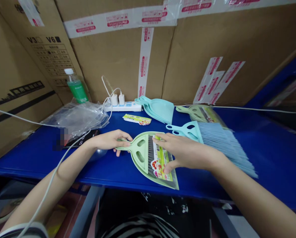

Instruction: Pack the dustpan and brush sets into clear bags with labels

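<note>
A light green dustpan [143, 170] lies in front of me with a matching green hand brush [141, 153] nested in it, dark bristles to the right. My left hand [114, 141] closes its thumb and fingers round their stacked handles. Across the bristles sits a yellow-green label card [162, 158] with cartoon figures. Over that card is my right hand [185, 150], thumb and fingers spread, fingertips on or just above it. Just beyond my right wrist lie blue brushes [212, 135] with long bristles. Light blue dustpans [160, 109] are stacked farther back.
A similar label card [137, 119] lies behind the green set. A bagged green set [199, 113] is at the back right. To the left are clear plastic bags [75, 115], a phone [82, 138], a green bottle [76, 86] and a white power strip [128, 106]. Cardboard [113, 56] walls the blue table [108, 172].
</note>
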Tool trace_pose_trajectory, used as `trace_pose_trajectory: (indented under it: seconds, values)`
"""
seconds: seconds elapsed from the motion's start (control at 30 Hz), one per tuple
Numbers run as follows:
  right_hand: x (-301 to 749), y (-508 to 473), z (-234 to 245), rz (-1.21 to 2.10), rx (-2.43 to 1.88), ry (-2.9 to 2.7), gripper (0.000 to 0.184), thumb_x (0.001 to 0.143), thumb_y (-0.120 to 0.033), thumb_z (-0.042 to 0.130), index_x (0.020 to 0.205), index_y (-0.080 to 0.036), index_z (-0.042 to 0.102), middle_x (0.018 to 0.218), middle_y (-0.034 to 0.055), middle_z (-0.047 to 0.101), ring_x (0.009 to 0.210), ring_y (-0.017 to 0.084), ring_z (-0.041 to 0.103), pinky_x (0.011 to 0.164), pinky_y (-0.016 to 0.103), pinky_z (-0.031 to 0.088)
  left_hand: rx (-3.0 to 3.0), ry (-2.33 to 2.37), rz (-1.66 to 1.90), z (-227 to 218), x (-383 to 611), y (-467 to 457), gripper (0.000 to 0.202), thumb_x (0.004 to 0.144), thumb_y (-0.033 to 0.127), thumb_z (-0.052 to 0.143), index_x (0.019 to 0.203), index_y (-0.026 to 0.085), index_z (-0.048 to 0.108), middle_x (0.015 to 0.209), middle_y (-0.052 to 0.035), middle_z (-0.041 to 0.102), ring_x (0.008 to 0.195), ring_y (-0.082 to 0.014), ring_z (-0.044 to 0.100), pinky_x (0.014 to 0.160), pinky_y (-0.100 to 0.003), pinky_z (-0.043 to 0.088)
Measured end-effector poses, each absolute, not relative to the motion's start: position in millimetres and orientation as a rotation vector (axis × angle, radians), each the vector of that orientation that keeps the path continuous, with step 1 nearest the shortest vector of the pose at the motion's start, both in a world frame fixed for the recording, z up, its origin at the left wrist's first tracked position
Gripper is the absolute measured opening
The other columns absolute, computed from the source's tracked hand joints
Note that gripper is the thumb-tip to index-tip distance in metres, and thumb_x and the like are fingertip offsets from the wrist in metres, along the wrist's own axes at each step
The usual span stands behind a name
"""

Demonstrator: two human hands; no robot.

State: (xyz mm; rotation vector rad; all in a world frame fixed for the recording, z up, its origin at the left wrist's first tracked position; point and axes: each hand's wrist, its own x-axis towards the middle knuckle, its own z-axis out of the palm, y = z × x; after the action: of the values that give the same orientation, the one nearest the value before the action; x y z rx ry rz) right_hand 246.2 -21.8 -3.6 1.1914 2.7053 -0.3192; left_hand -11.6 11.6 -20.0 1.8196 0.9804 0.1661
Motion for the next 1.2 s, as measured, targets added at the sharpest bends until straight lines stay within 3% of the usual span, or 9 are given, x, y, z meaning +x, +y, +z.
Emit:
trace_pose_trajectory:
  seconds: [0.1,0.2,0.27,0.43,0.57,0.7,0.9,1.03,1.2]
  values:
    - [251,-19,-1,-0.409,1.208,2.693,0.089,0.068,-0.045,0.077,0.143,-0.015,0.041,0.149,0.0193,0.036,0.133,0.036,0.039,0.102,0.043,0.041,1.82,0.98,0.169,-21,-12,12,0.039,0.081,0.05,0.06,0.097,0.015,0.061,0.07,0.0015,0.064,0.044,-0.0074,0.056,0.041,-0.018,0.034]
    - [255,-16,2,-0.422,1.231,2.722,0.082,0.069,-0.047,0.075,0.141,-0.019,0.045,0.145,0.0176,0.044,0.13,0.035,0.043,0.1,0.044,0.042,1.815,0.973,0.169,-20,-13,11,0.041,0.081,0.052,0.061,0.097,0.015,0.061,0.071,0.0012,0.064,0.044,-0.0073,0.056,0.041,-0.018,0.034]
    - [255,-14,4,-0.395,1.272,2.71,0.077,0.07,-0.043,0.076,0.137,-0.019,0.049,0.139,0.0183,0.049,0.126,0.035,0.048,0.098,0.045,0.044,1.81,0.975,0.174,-20,-12,11,0.042,0.08,0.053,0.061,0.097,0.015,0.061,0.07,0.0014,0.064,0.044,-0.0073,0.056,0.041,-0.018,0.034]
    - [253,-11,4,-0.386,1.333,2.664,0.077,0.067,-0.043,0.079,0.134,-0.016,0.053,0.14,0.021,0.047,0.127,0.037,0.046,0.099,0.045,0.042,1.803,0.98,0.178,-19,-12,9,0.042,0.08,0.054,0.061,0.095,0.015,0.06,0.067,0.0024,0.063,0.044,-0.0075,0.056,0.041,-0.018,0.034]
    - [254,-2,2,-0.297,1.324,2.794,0.053,0.079,-0.04,0.067,0.128,-0.022,0.058,0.13,0.0133,0.057,0.116,0.031,0.056,0.088,0.041,0.05,1.802,0.975,0.166,-19,-12,8,0.042,0.081,0.054,0.059,0.095,0.015,0.06,0.066,0.0026,0.062,0.044,-0.0078,0.057,0.042,-0.018,0.034]
    - [257,10,-1,0.005,1.499,2.753,0.039,0.089,-0.028,0.052,0.126,-0.019,0.058,0.123,0.0138,0.062,0.11,0.03,0.06,0.084,0.041,0.051,1.817,0.967,0.155,-20,-13,9,0.043,0.082,0.055,0.058,0.095,0.015,0.059,0.075,-0.0006,0.067,0.045,-0.0072,0.057,0.042,-0.017,0.035]
    - [263,23,-5,0.122,1.531,2.579,0.041,0.082,-0.015,0.057,0.123,-0.017,0.059,0.117,0.0139,0.066,0.106,0.029,0.063,0.081,0.038,0.052,1.842,0.962,0.14,-19,-13,8,0.042,0.084,0.055,0.056,0.095,0.015,0.059,0.08,-0.0028,0.069,0.046,-0.0067,0.057,0.044,-0.017,0.035]
    - [266,26,-6,0.19,1.517,2.581,0.039,0.078,-0.012,0.06,0.116,-0.018,0.061,0.112,0.0124,0.067,0.101,0.027,0.064,0.08,0.035,0.051,1.855,0.969,0.132,-19,-13,8,0.042,0.084,0.055,0.056,0.097,0.015,0.059,0.073,0.0,0.066,0.046,-0.0074,0.057,0.045,-0.017,0.036]
    - [263,23,-3,0.202,1.641,2.438,0.035,0.081,-0.016,0.058,0.115,-0.011,0.059,0.111,0.0178,0.065,0.101,0.029,0.065,0.081,0.036,0.05,1.854,0.974,0.142,-19,-12,8,0.042,0.083,0.056,0.056,0.095,0.016,0.059,0.068,0.0023,0.062,0.046,-0.0077,0.057,0.045,-0.017,0.035]
